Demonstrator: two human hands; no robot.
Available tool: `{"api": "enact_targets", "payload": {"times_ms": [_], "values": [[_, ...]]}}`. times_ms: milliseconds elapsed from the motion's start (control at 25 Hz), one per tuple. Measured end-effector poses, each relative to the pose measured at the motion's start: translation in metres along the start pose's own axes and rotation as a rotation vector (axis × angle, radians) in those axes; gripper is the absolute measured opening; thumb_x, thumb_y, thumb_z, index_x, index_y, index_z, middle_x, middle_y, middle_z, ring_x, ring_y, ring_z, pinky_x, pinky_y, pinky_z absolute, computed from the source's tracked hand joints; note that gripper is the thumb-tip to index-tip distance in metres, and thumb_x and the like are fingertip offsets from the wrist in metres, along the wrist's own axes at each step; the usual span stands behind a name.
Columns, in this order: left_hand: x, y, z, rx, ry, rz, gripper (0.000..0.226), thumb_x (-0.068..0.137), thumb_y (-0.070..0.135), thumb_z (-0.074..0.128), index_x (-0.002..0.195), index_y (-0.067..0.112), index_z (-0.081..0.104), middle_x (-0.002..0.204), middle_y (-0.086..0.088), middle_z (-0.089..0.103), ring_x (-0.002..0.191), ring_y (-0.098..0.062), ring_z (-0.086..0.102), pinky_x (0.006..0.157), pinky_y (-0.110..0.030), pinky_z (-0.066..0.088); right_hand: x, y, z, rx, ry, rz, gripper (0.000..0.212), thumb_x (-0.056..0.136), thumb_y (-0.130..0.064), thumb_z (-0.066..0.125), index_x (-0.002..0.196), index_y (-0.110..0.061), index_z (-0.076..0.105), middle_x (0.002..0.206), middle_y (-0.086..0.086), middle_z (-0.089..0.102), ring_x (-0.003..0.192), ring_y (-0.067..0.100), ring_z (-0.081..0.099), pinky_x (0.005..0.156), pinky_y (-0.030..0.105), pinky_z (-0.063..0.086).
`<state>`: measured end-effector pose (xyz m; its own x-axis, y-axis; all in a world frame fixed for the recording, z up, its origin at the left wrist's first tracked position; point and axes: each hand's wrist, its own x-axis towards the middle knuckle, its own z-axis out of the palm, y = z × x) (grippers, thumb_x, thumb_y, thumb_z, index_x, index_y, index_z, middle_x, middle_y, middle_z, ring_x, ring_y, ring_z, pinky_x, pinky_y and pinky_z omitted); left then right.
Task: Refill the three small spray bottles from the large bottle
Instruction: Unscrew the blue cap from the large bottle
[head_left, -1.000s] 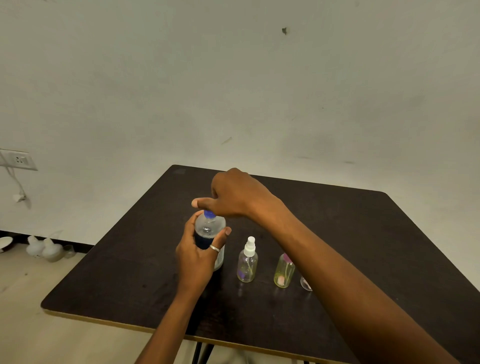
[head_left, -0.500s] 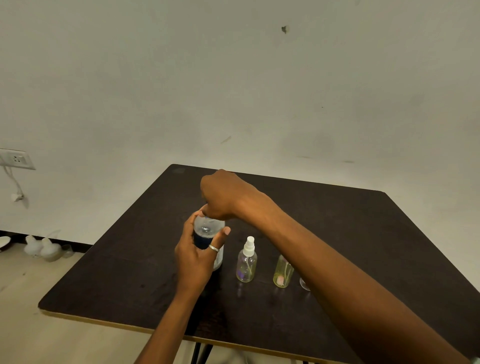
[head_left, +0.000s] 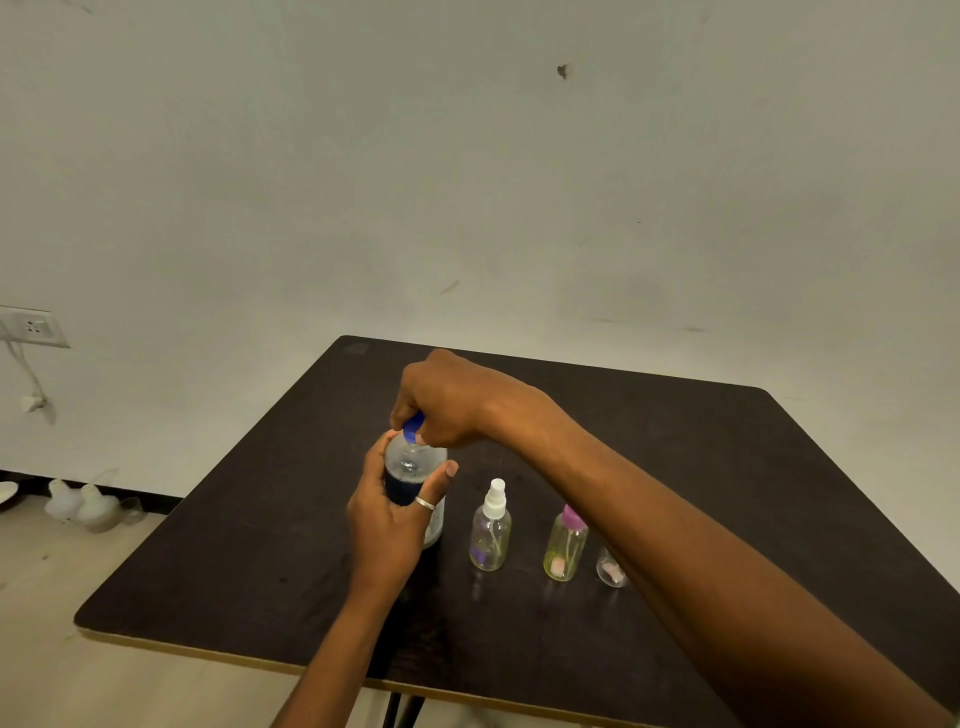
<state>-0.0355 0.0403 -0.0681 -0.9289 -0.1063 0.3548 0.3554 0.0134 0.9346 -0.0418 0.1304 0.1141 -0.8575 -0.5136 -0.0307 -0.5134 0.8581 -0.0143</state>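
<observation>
On the large bottle (head_left: 413, 463), an illegible label (head_left: 435, 521).

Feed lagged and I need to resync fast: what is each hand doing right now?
Left hand: closed round the large bottle, holding it upright.
Right hand: fingers curled round the blue cap on top of that bottle.

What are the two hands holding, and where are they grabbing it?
The left hand grips the large bottle around its body; the right hand pinches its blue cap with the fingers.
</observation>
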Motion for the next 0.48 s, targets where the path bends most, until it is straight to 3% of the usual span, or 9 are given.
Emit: {"api": "enact_targets", "payload": {"times_ms": [280, 480], "values": [[-0.001, 0.002, -0.001, 0.007, 0.001, -0.009, 0.07, 0.069, 0.055, 0.079, 0.131, 0.044, 0.049, 0.121, 0.029, 0.058, 0.116, 0.011, 0.052, 0.091, -0.017, 0.046, -0.002, 0.012, -0.003, 0.093, 0.003, -0.01, 0.032, 0.085, -0.005, 0.065, 0.116, -0.013, 0.069, 0.121, 0.0, 0.067, 0.107, 0.015, 0.061, 0.09, 0.024, 0.048], [0.0, 0.002, -0.001, 0.008, 0.0, 0.01, 0.066, 0.07, 0.051, 0.079, 0.129, 0.043, 0.05, 0.119, 0.032, 0.058, 0.115, 0.009, 0.053, 0.087, -0.009, 0.045, 0.003, 0.033, -0.006, 0.176, 0.05, 0.033, 0.034, 0.083, -0.008, 0.069, 0.115, -0.017, 0.069, 0.119, -0.001, 0.068, 0.103, 0.013, 0.061, 0.086, 0.022, 0.045]]}}
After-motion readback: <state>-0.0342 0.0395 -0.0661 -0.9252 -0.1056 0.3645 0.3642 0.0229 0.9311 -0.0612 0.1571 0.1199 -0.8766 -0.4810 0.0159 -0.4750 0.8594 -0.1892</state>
